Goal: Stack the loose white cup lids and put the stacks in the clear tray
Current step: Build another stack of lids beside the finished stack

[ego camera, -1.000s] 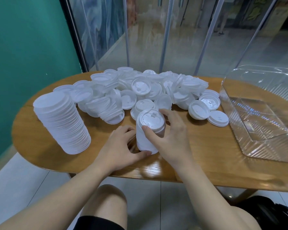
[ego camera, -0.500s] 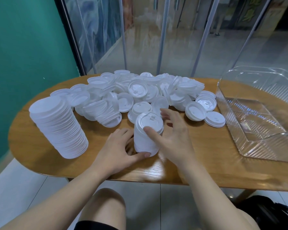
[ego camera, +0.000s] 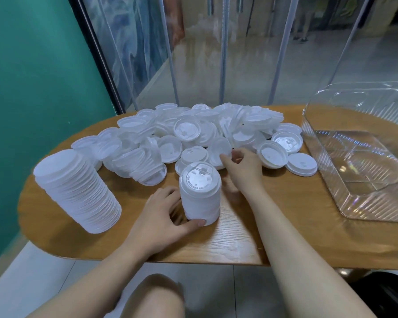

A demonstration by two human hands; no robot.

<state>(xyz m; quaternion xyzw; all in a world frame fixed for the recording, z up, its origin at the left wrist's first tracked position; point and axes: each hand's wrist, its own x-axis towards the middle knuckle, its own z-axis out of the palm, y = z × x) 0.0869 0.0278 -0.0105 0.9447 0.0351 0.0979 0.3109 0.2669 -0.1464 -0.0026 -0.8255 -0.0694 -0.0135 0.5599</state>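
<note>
Mid-stacking: your left hand (ego camera: 157, 216) grips the base of a short upright lid stack (ego camera: 200, 193) at the wooden table's (ego camera: 285, 237) near edge, while your right hand (ego camera: 241, 171) pinches a loose lid (ego camera: 220, 149) from the pile (ego camera: 193, 131). Next, seat it squarely on top. The clear tray (ego camera: 363, 203), right, looks empty; a taller stack (ego camera: 76, 191) leans left.
</note>
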